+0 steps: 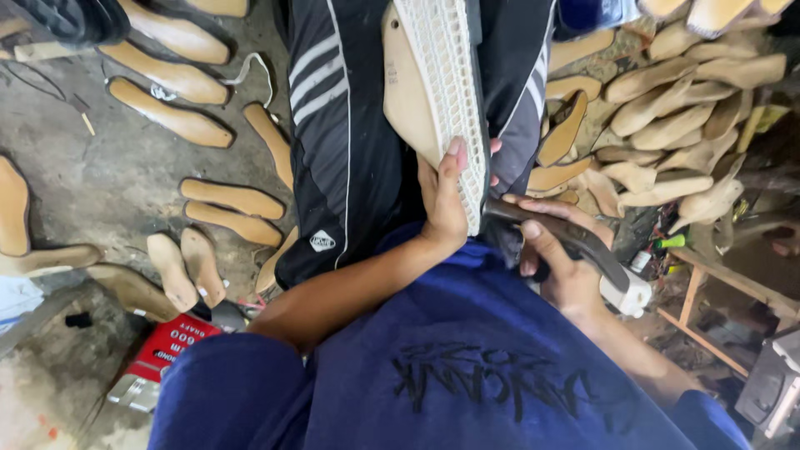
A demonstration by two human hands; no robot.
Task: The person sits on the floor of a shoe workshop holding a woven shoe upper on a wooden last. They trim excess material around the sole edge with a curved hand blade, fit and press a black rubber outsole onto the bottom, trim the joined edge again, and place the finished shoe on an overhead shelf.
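A shoe sole with a white gridded tread [446,92] and a tan insole side rests upright against my lap, between my legs in black striped trousers [333,133]. My left hand [443,204] grips its lower edge, thumb pressed on the white tread. My right hand [560,258] is closed around the dark curved handle of a tool [583,242] whose tip meets the sole's bottom end. A white part [631,293] shows at the handle's far end.
Many tan shoe soles lie on the concrete floor at the left [171,117] and in a heap at the right [667,108]. A red tin [167,346] sits at the lower left. A wooden frame [708,300] and a grey box [771,387] stand at the right.
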